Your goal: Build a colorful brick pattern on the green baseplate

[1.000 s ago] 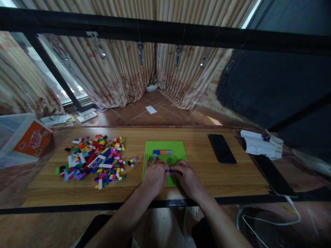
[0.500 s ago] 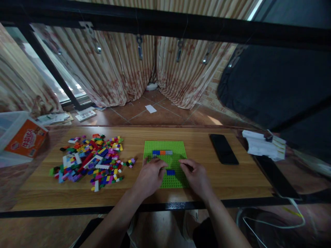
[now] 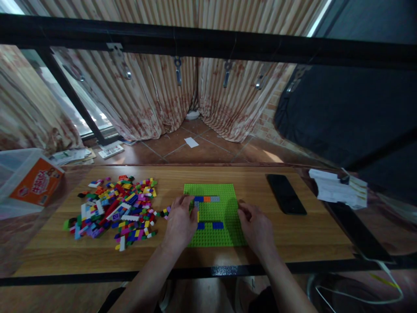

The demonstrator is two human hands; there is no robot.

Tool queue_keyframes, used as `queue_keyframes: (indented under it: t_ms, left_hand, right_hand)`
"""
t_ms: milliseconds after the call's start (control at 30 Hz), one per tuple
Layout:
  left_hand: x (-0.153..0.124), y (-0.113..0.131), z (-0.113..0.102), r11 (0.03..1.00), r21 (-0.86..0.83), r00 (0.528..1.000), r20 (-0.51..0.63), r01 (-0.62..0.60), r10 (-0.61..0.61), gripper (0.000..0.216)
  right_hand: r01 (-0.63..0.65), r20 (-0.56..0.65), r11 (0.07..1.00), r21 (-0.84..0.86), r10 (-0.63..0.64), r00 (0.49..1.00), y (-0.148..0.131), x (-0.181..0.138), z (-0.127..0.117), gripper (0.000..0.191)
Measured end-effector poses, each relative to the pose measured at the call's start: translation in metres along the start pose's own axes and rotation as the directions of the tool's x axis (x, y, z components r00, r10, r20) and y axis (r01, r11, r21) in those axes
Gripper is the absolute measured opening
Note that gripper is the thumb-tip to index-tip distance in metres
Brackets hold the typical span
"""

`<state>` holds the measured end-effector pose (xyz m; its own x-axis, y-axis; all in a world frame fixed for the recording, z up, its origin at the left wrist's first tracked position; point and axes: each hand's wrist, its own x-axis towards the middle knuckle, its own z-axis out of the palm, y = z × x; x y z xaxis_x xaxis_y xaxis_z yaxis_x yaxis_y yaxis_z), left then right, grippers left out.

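Observation:
A green studded baseplate (image 3: 224, 213) lies on the table in front of me. Along its upper part runs a row made of a blue brick (image 3: 198, 199), an orange brick (image 3: 207, 199) and a grey brick (image 3: 215, 199). Small grey and yellow bricks go down its left side, partly covered by my left hand (image 3: 181, 219). That hand is closed over the plate's left edge, its fingertips by these bricks. Lower down is another blue brick (image 3: 218, 225), apart from a blue piece (image 3: 201, 226) near my left fingers. My right hand (image 3: 256, 224) is curled closed at the right edge, its grip hidden.
A heap of mixed toy bricks (image 3: 120, 208) covers the table's left part. At the right lie a black phone (image 3: 286, 194), papers (image 3: 335, 187) and a dark tablet-like device (image 3: 360, 232) with a white cable. A clear plastic box (image 3: 19, 174) stands far left.
My left hand has moved left, uncovering a blue piece and yellow at the plate's left side. My right hand has drawn back from over the plate to its right edge. The view has tilted up slightly.

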<state>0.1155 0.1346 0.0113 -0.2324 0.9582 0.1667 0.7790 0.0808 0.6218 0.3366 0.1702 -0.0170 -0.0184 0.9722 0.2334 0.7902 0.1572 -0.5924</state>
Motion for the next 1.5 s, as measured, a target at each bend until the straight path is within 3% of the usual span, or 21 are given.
queue_keyframes:
  t_ms: [300,500,700,833,1100,1333,1500]
  left_hand:
    - [-0.003,0.01,0.006,0.997,-0.058,0.994,0.1,0.044,-0.038,0.035]
    - [-0.001,0.005,0.008,0.987,-0.158,0.992,0.128,0.03,-0.01,0.042]
    - [-0.001,0.002,-0.002,0.976,-0.212,0.952,0.286,-0.049,0.11,0.076]
    - [-0.003,0.004,-0.004,0.984,-0.172,0.925,0.364,-0.043,0.104,0.088]
    - [0.002,-0.001,0.004,0.98,-0.192,0.979,0.181,-0.056,0.091,0.05]
    - [0.001,-0.003,0.003,0.986,-0.161,0.99,0.131,-0.034,0.056,0.045]
    - [0.0,-0.002,-0.002,0.989,-0.141,0.993,0.097,-0.048,0.062,0.042]
  right_hand:
    - [0.003,-0.002,0.999,0.046,-0.003,1.0,-0.001,0.002,-0.004,0.027]
    - [-0.032,0.005,0.984,0.178,0.032,0.999,-0.006,0.003,-0.009,0.03]
    - [0.018,0.032,0.945,0.326,-0.03,0.999,-0.009,0.002,-0.01,0.027]
    - [0.081,0.084,0.933,0.351,-0.117,0.99,-0.013,0.002,-0.01,0.029]
    - [0.11,0.275,0.889,0.445,-0.253,0.928,-0.022,-0.001,-0.007,0.017]
    - [0.198,0.38,0.908,0.37,-0.343,0.859,-0.03,-0.008,0.001,0.016]
    - [0.298,0.385,0.909,0.291,-0.397,0.834,-0.027,-0.008,0.009,0.016]
